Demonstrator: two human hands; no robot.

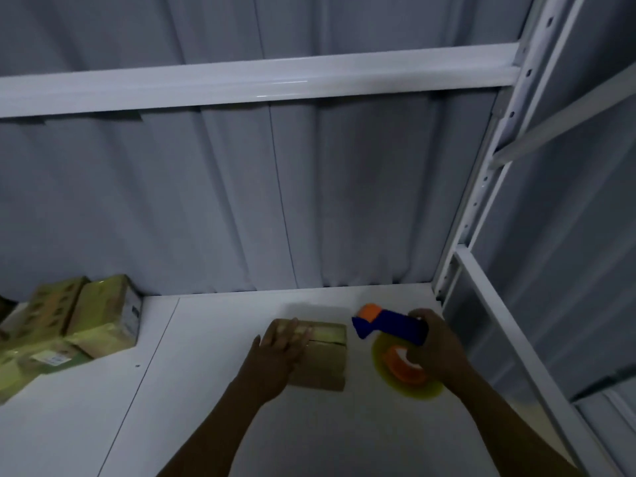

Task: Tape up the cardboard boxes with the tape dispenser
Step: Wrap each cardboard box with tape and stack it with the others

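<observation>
My left hand (280, 342) lies on the cardboard box (323, 359), fingers (296, 330) straight and together. Just right of the box, my right hand (437, 342) is clamped round the tape dispenser (389, 325).

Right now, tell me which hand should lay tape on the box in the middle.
Right. The right hand grips the blue tape dispenser beside the cardboard box, its head pointing at the box. The left hand lies flat on the box top, better used to steady it.
</observation>
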